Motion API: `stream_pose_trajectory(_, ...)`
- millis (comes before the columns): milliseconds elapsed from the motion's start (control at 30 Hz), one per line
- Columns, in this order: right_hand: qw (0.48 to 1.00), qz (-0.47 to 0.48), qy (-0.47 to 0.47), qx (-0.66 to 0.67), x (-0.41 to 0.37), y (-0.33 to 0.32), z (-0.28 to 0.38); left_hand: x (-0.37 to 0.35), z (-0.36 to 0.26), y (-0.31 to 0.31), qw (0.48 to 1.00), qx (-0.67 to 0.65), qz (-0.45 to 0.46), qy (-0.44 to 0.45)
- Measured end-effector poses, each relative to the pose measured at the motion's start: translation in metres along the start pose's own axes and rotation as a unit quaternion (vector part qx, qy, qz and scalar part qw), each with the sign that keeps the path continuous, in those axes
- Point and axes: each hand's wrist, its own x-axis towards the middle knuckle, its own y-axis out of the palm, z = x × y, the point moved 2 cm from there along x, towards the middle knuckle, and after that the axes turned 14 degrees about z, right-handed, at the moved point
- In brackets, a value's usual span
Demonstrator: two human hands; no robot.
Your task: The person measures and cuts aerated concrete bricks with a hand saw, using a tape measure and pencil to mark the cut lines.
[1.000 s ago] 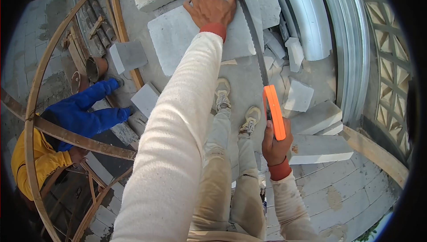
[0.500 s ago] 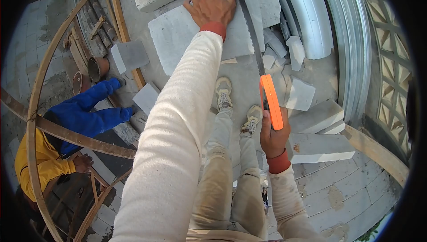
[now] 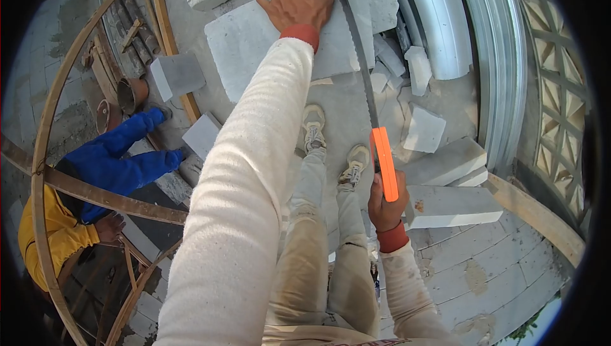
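My left hand [image 3: 297, 4] lies flat with spread fingers on a pale grey lightweight concrete block [image 3: 238, 50]. Its thumb is close beside the blade of a handsaw [image 3: 386, 165]. The orange handle is in my right hand [image 3: 387, 207], whose fingers wrap round it below the block. From there the long dark toothed blade runs up across the right part of the block. Whether the teeth sit in a cut cannot be made out.
Broken block pieces [image 3: 424, 128] and whole blocks [image 3: 453, 207] lie to the right, near curved metal sheets [image 3: 503, 60]. At left, a co-worker in yellow and blue [image 3: 127, 161] bends behind curved wooden strips [image 3: 48, 117]. Buckets [image 3: 132, 95] and timber [image 3: 167, 28] are beyond.
My right hand has drawn the saw back towards my body, its handle now lower. My left hand stays on the block. The whole view has shifted slightly.
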Motion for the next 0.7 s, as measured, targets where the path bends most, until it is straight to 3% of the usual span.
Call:
stream_pose_trajectory(67,0.999,0.013,-0.018,-0.044,-0.027,-0.004,-0.011,-0.003,0.000,-0.005,1.000,-0.010,0.014,-0.009)
stream_pose_trajectory(167,0.997,0.010,-0.032,-0.073,-0.056,-0.008,-0.017,-0.015,-0.004,-0.001,0.973,0.175,-0.051,0.138)
stream_pose_trajectory(267,0.997,-0.006,-0.034,-0.065,-0.041,-0.005,-0.013,-0.013,-0.011,-0.014,0.973,0.197,-0.006,0.117)
stream_pose_trajectory(400,1.000,-0.013,0.003,0.002,0.005,0.002,-0.006,-0.014,-0.010,-0.014,0.972,0.182,-0.054,0.140)
stream_pose_trajectory(467,1.000,-0.006,-0.020,-0.023,-0.009,0.002,-0.011,-0.013,-0.012,-0.015,0.978,0.168,-0.030,0.118)
stream_pose_trajectory(567,0.997,0.002,-0.034,-0.072,-0.048,-0.001,-0.022,-0.015,-0.007,-0.002,0.972,0.157,-0.122,0.124)
stream_pose_trajectory(667,0.997,0.008,-0.029,-0.076,-0.061,-0.003,-0.030,-0.014,0.003,0.015,0.961,0.176,-0.138,0.159)
stream_pose_trajectory(700,0.996,-0.004,-0.039,-0.078,-0.047,0.001,-0.027,-0.011,0.000,0.012,0.967,0.190,-0.093,0.142)
